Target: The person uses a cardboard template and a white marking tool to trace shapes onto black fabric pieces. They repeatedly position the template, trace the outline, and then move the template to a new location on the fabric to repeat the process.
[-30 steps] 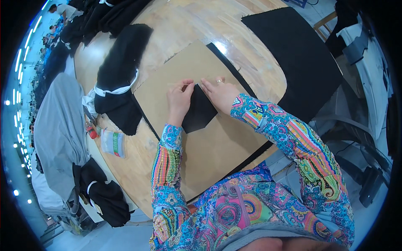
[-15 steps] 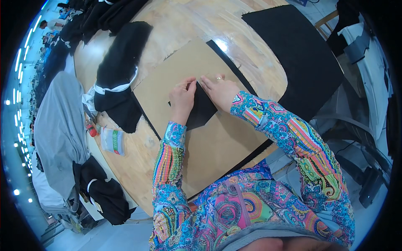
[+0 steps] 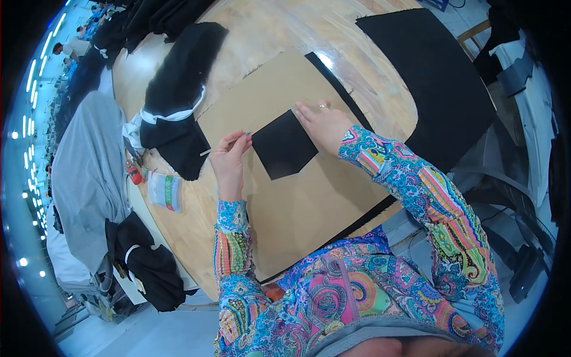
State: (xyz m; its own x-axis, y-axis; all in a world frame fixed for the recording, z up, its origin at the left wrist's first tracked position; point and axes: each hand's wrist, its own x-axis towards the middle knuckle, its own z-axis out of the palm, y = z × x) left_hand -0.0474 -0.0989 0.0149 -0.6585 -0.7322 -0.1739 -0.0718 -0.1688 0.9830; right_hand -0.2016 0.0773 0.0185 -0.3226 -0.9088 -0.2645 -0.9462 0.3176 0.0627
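A black pocket-shaped fabric piece (image 3: 285, 146) lies flat on a tan board (image 3: 279, 220). My left hand (image 3: 231, 156) pinches a slim white pen-like stick (image 3: 206, 152), its tip at the left corner of the black piece. The stick's middle is hidden by the fingers. My right hand (image 3: 324, 125) is laid over the upper right edge of the black piece, fingers stretched out, fingertips close to its top corner. Under the board, black cloth (image 3: 339, 86) shows along its edges.
On the wooden table (image 3: 279, 30), a black bundle tied with white cloth (image 3: 172, 143) sits left of the board. A clear packet (image 3: 165, 191) and a red item (image 3: 135, 175) lie nearby. Black fabric (image 3: 428, 77) covers the right side. A grey-draped pile (image 3: 89, 178) stands left.
My left hand has moved left and down from the top corner of the black piece to its left corner, uncovering more of it. My right hand stays by the top corner.
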